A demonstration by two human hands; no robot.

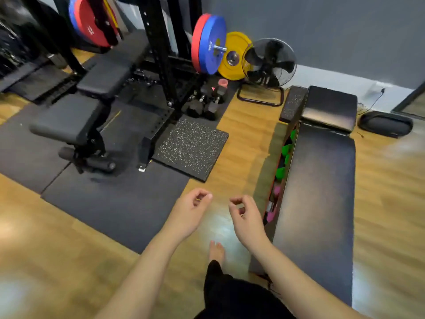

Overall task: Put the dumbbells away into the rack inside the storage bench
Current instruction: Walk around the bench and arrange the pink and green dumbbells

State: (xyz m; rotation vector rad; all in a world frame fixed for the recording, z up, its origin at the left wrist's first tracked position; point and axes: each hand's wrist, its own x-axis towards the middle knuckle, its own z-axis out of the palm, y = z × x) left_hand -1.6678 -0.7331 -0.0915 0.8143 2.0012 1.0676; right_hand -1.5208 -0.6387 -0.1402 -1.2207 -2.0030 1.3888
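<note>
- The left hand (187, 215) reaches forward on a bare forearm, back of the hand up, fingers curled loosely inward with the thumb near the fingertips; its grip holds nothing.
- The right hand (247, 218) is level with it and close beside it (the two do not touch), fingers likewise half curled, thumb and forefinger nearly meeting, empty.
- Both forearms angle in from the lower corners.
- A bare foot (216, 250) shows below, between the arms.
</note>
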